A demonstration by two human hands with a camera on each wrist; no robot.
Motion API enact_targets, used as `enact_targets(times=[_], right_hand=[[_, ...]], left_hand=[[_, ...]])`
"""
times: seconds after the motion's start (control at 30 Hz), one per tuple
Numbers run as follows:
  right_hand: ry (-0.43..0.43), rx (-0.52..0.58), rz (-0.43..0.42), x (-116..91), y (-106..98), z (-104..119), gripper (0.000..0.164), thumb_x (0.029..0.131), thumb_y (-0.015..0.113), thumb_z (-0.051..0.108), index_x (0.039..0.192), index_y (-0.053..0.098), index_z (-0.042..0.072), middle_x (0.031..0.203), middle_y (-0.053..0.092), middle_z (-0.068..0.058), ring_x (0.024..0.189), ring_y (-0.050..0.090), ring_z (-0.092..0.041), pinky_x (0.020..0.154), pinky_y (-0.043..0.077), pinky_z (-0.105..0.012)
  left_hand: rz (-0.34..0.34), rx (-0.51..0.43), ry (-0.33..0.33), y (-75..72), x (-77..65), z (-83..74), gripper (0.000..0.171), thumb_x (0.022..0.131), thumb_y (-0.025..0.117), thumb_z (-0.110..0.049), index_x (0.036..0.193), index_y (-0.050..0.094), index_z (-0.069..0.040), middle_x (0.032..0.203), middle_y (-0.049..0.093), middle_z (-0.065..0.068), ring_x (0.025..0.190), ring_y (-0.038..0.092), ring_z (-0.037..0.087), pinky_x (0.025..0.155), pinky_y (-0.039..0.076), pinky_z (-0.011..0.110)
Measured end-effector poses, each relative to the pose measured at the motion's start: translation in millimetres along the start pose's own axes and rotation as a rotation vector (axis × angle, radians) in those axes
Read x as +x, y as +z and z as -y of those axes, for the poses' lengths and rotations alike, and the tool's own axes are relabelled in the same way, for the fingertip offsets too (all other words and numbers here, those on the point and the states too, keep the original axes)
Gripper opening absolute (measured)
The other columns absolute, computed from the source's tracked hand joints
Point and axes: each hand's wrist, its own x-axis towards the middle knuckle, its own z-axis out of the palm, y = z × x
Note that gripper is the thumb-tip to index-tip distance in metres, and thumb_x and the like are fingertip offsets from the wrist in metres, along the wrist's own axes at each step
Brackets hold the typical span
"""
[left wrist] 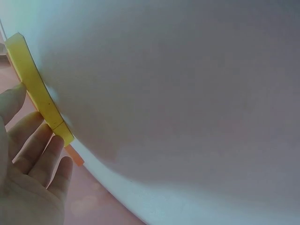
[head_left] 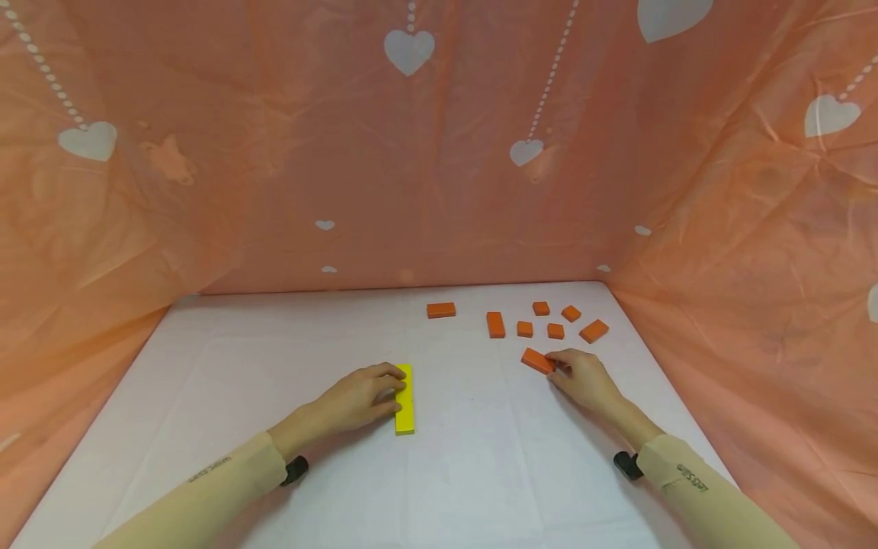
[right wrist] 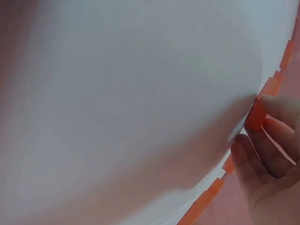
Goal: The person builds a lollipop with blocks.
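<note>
A yellow strip of blocks (head_left: 405, 412) lies lengthwise on the white table, left of the middle; a thin seam crosses it near one end in the left wrist view. My left hand (head_left: 362, 396) rests against its left side, thumb and fingertips along that edge, fingers slightly bent. In the left wrist view the left fingertips (left wrist: 57, 140) sit close to that seam. My right hand (head_left: 581, 377) pinches one end of an oblong orange block (head_left: 535, 360), its other end pointing up and left. The right wrist view shows that orange block (right wrist: 256, 114) between thumb and fingers.
Behind my right hand lie small orange blocks: several short ones, such as the near short block (head_left: 524, 329), and longer ones, an upright-lying block (head_left: 495, 325), a slanted block (head_left: 594, 331) and a far block (head_left: 441, 310). Pink cloth (head_left: 439, 191) walls the back and sides.
</note>
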Motion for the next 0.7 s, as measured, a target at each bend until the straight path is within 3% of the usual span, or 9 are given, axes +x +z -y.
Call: enact_targets(times=[0.13, 0.33, 0.5, 0.7], right_hand=[[0.001, 0.021, -0.014, 1, 1, 0, 0.032, 0.093, 0.075, 0.004, 0.123, 0.072, -0.004, 0.12, 0.073, -0.022, 0.11, 0.068, -0.039, 0.096, 0.056, -0.056], [-0.016, 0.115, -0.054, 7, 4, 6, 0.033, 0.093, 0.075, 0.003, 0.125, 0.072, -0.004, 0.12, 0.073, -0.022, 0.106, 0.069, -0.037, 0.093, 0.058, -0.055], [-0.032, 0.171, -0.086, 20, 11, 22, 0.035, 0.093, 0.074, 0.003, 0.127, 0.071, -0.004, 0.122, 0.072, -0.024, 0.105, 0.071, -0.038, 0.092, 0.059, -0.052], [-0.038, 0.226, -0.065, 40, 24, 48, 0.036, 0.094, 0.073, 0.005, 0.13, 0.071, -0.001, 0.127, 0.07, -0.022, 0.11, 0.07, -0.037, 0.095, 0.059, -0.051]], left_hand=[[0.003, 0.004, 0.007, 0.5, 0.4, -0.1, 0.033, 0.095, 0.078, -0.022, 0.122, 0.073, -0.003, 0.134, 0.064, 0.009, 0.125, 0.063, 0.03, 0.108, 0.051, 0.047], [-0.001, 0.003, 0.009, 1.0, 1.0, 0.9, 0.033, 0.096, 0.077, -0.023, 0.123, 0.074, -0.004, 0.134, 0.064, 0.01, 0.124, 0.064, 0.03, 0.107, 0.052, 0.047], [-0.005, 0.001, 0.014, 0.6, 0.3, 1.1, 0.033, 0.096, 0.077, -0.022, 0.122, 0.074, -0.003, 0.134, 0.065, 0.01, 0.124, 0.064, 0.03, 0.107, 0.052, 0.047], [-0.01, 0.009, 0.023, 1.6, 0.4, 2.1, 0.033, 0.096, 0.077, -0.021, 0.123, 0.074, -0.003, 0.133, 0.065, 0.01, 0.123, 0.064, 0.03, 0.106, 0.052, 0.046]])
